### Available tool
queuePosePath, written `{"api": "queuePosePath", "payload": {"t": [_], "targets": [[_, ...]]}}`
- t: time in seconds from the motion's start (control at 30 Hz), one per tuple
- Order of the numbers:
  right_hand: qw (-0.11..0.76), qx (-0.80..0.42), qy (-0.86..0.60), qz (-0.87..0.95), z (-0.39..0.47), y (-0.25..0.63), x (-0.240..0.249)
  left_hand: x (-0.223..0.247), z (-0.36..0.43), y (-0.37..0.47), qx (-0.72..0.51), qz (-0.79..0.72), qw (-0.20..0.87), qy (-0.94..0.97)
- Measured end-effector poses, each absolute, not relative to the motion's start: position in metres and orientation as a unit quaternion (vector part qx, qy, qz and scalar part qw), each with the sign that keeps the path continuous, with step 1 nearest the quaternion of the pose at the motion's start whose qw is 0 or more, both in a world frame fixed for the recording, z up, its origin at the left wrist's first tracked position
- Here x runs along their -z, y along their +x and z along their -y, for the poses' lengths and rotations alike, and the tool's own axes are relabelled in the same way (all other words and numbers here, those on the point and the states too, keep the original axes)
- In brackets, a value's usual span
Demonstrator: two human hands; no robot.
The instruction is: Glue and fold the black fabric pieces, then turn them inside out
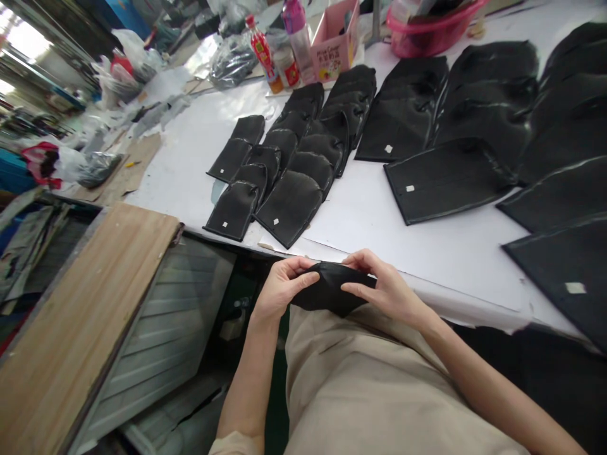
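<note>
A black piece of material point(332, 291) is held between both hands at the front edge of the white-covered table, just above the person's lap. My left hand point(287, 284) pinches its left end, thumb on the near face and fingers behind. On the right side, my right hand point(374, 281) grips the upper edge with thumb and fingers. Beyond the hands lie overlapping black pieces with small white labels, among them a small one point(232, 212), a medium one point(291, 205) and a larger one point(446, 180).
A wooden board point(95, 303) lies to the left over a pale slatted panel point(175, 316). At the table's back stand a red-labelled bottle point(262, 54), a jar point(287, 66), a pink box point(334, 47) and a pink basin point(429, 31). Plastic bags point(90, 161) lie at the far left.
</note>
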State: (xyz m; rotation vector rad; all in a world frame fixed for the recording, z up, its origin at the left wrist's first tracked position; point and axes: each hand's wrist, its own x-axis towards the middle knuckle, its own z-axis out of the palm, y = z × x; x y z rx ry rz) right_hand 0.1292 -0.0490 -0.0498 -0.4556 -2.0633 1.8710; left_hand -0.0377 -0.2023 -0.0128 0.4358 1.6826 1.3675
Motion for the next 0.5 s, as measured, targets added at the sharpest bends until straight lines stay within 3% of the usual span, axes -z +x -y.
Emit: {"api": "queuePosePath", "payload": {"t": [0.5], "targets": [[0.128,-0.63,-0.151,0.75,0.031,0.14,0.07,0.022,0.219,-0.043,-0.599,-0.663,0.415,0.172]]}}
